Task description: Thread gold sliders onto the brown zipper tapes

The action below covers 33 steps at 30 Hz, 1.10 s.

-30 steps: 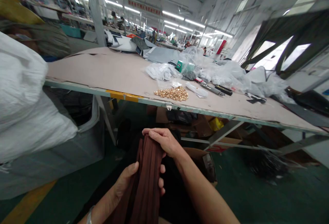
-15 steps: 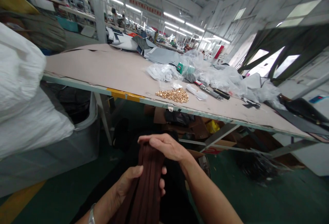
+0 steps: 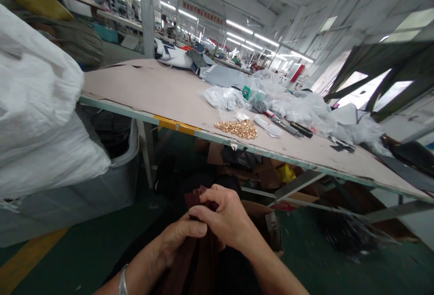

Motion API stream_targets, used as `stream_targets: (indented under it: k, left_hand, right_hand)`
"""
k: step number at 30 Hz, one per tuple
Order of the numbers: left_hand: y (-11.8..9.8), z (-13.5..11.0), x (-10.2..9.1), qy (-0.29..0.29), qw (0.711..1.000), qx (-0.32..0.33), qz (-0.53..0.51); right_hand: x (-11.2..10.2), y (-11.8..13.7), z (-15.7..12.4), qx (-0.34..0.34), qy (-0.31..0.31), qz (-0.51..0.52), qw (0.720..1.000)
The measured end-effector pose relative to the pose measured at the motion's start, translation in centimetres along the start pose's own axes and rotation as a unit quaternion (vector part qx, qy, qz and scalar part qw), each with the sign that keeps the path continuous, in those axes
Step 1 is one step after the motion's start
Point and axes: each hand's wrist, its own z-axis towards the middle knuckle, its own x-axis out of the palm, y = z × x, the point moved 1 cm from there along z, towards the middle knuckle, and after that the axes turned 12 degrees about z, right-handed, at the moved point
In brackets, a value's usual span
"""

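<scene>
A bundle of dark brown fabric strips hangs down over my lap, its upper ends showing above my fingers. My left hand is wrapped round the bundle from the left, thumb lying across the front. Higher up, my right hand grips the same strips near their top ends, its fingers curled over them and its thumb close to the left thumb. Much of the bundle is hidden behind both hands. On the table edge ahead lies a pile of small gold metal pieces.
The long table crosses in front. It carries clear plastic bags, a black-and-grey tool and a white slip. At left, a white sack leans over a grey bin. Cardboard boxes stand below.
My right hand has come down from the flat top of the strips and curled round them, meeting my left thumb. The strip ends now poke up unevenly. The view has shifted slightly left.
</scene>
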Motion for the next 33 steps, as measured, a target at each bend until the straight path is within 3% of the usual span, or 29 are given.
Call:
stream_targets:
  k: [3, 6, 8, 11, 17, 20, 24, 27, 29, 33]
  left_hand:
    - [0.3, -0.5, -0.2, 0.012, 1.0, -0.01, -0.017]
    - [0.4, -0.7, -0.5, 0.011, 0.999, -0.007, -0.036]
    - [0.4, -0.7, -0.7, 0.007, 0.999, -0.005, -0.043]
    - [0.3, -0.8, -0.6, -0.004, 0.999, -0.003, -0.046]
    - [-0.1, -1.3, 0.2, -0.041, 0.998, 0.023, -0.039]
    - [-0.1, -1.5, 0.4, -0.051, 0.998, 0.024, -0.032]
    - [-0.3, -1.4, 0.5, -0.063, 0.998, 0.019, -0.024]
    - [-0.6, -1.0, 0.6, -0.078, 0.997, 0.016, -0.016]
    - [-0.8, -0.7, 0.6, -0.096, 0.995, 0.014, -0.009]
    - [-1.0, -0.2, 1.1, -0.166, 0.986, 0.021, 0.021]
  right_hand:
    - [0.7, -0.5, 0.2, 0.068, 0.019, 0.19, 0.979]
    - [0.5, -1.4, 0.4, 0.152, 0.021, 0.394, 0.906]
    - [-0.2, -1.6, 0.4, 0.157, 0.01, 0.439, 0.885]
    - [-1.2, -1.4, 0.1, 0.147, -0.01, 0.451, 0.88]
    - [-1.3, -1.5, -0.6, 0.138, -0.038, 0.258, 0.956]
    - [-1.7, -0.8, -0.6, 0.127, -0.064, 0.151, 0.978]
    - [-1.8, 0.6, -0.3, 0.09, -0.084, -0.032, 0.992]
    - [-0.5, 1.1, 0.1, 0.053, -0.093, -0.216, 0.97]
    - [0.6, 0.9, 0.2, 0.056, -0.055, -0.218, 0.973]
    - [1.2, 0.1, -0.5, 0.044, 0.016, 0.003, 0.999]
